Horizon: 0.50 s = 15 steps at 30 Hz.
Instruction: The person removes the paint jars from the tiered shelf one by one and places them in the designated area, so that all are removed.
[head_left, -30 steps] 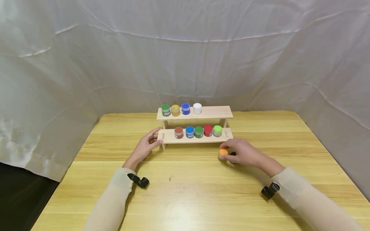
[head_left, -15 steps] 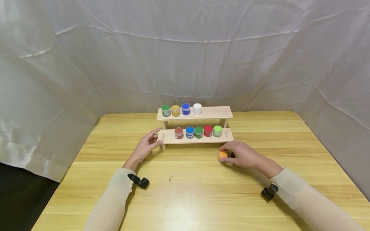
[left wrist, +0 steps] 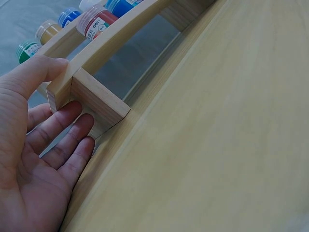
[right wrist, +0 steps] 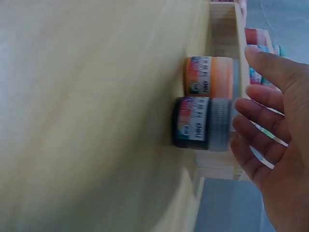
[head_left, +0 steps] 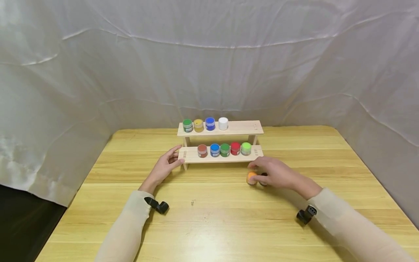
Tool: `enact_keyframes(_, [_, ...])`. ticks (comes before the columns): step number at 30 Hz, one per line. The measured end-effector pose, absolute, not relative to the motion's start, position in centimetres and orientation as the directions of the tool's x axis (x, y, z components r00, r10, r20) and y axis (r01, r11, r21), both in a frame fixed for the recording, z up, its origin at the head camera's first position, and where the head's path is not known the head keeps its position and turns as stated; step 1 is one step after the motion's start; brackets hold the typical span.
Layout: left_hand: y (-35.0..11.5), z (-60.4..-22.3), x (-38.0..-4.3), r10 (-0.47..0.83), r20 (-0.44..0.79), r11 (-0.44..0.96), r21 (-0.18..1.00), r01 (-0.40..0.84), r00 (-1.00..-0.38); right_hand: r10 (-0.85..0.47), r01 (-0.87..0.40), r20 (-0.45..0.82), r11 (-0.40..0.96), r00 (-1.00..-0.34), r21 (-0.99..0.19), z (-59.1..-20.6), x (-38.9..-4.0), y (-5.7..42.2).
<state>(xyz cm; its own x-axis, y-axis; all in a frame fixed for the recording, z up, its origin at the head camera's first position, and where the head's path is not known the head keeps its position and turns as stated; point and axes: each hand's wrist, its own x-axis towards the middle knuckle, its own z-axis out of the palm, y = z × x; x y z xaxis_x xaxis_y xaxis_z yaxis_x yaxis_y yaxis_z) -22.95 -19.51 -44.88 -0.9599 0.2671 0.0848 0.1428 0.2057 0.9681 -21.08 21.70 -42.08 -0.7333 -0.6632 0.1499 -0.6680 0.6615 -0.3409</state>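
A two-step wooden shelf (head_left: 190,159) holds rows of small paint jars. My left hand (head_left: 162,167) grips its lower left end. In the left wrist view the thumb lies on top of the plank (left wrist: 104,53), and the fingers are around and below its end. On the table in front of the shelf's right end stand an orange paint jar (right wrist: 207,77) and a black paint jar (right wrist: 195,123), side by side. Above and behind them is my right hand (head_left: 278,173), thumb and fingers spread with nothing held. In the right wrist view its fingertips show apart from the orange jar.
The upper step bears green, yellow, blue and white jars (head_left: 223,123) toward its left. Brown, blue, green, red and light green jars (head_left: 246,149) line the lower step. A grey cloth (head_left: 209,72) hangs behind the wooden table (head_left: 209,218).
The orange jar, earlier between my right thumb and fingers, has come slightly toward me and been let go. My right fingers have lifted off it. The left hand has stayed in place.
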Motion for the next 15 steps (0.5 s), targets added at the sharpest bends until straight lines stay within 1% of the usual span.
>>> enact_keyframes(8, [-19.5,-44.8,-22.9,0.265,0.085,0.217,0.965,0.146,-0.961,-0.645,-0.665,0.191,0.656,-0.74,-0.358,-40.0,-21.7,21.3])
enact_keyframes(15, [-19.5,-44.8,-22.8,0.266,0.091,0.214,0.965,0.151,-0.96,-0.662,-0.706,0.256,0.613,-0.704,-0.355,-38.8,-22.9,20.7])
